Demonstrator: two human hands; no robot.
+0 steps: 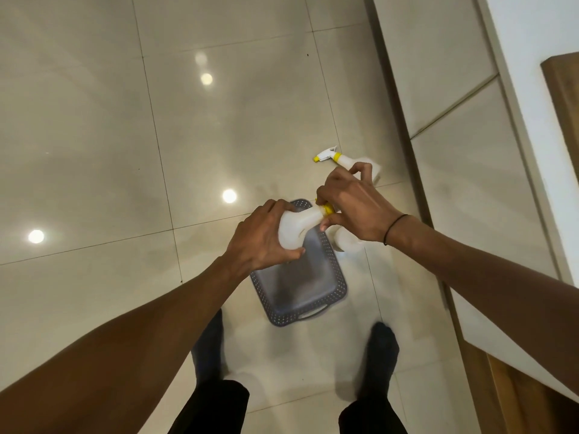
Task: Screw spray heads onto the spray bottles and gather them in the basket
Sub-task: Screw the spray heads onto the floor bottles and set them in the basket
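Observation:
My left hand (266, 236) grips the body of a white spray bottle (297, 228), held sideways above the floor. My right hand (351, 205) curls round the yellow collar (328, 209) of the spray head at the bottle's neck; the head itself is mostly hidden under my fingers. Below the bottle a grey perforated basket (336, 285) sits on the tiles with nothing visible inside it. A second white bottle with a yellow-and-white spray head (329, 154) lies on the floor beyond my right hand. Another white bottle (344, 241) shows partly under my right wrist.
I stand on glossy cream floor tiles (125, 151), my dark-socked feet (380, 349) just behind the basket. White cabinet fronts (454, 104) with a wooden plinth run along the right side.

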